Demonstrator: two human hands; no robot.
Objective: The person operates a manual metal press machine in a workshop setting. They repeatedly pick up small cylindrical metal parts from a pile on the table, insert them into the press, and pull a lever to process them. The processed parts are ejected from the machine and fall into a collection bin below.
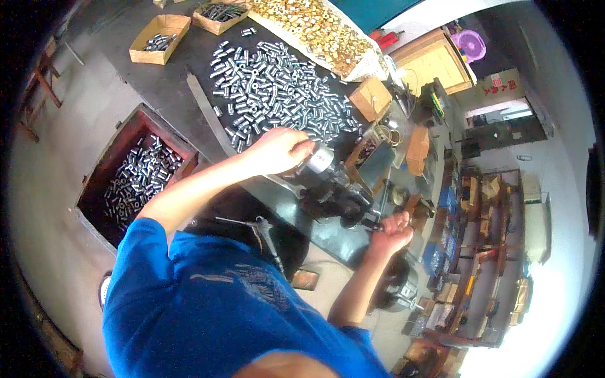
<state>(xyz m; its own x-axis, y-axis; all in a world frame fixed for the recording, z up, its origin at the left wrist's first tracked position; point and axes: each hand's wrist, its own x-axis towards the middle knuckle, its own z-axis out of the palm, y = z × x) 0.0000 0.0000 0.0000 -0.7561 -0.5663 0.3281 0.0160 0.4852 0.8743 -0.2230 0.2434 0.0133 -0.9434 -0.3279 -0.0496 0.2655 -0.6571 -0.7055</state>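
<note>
I see my left hand (277, 150) resting on the silver cylinder end (317, 159) of a small dark bench machine (334, 192), its fingers curled over that cap and touching it. My right hand (392, 232) is lower and to the right, its fingers closed around a small dark handle (373, 225) at the machine's near side. The machine stands on the dark table (157, 88), at its near edge.

Just beyond my left hand lies a wide heap of short silver metal sleeves (277, 88), spread loose on the table. Beyond that heap sits a tray of brass-coloured pieces (315, 28). To the far left of the table are two cardboard boxes (159, 38) with a few dark metal parts in them, and a small closed cardboard box (370, 97) lies at the right of the heap. Beside the table on my left, a reddish wooden crate (110, 160) holds more silver sleeves. I am wearing a blue shirt (214, 309).
</note>
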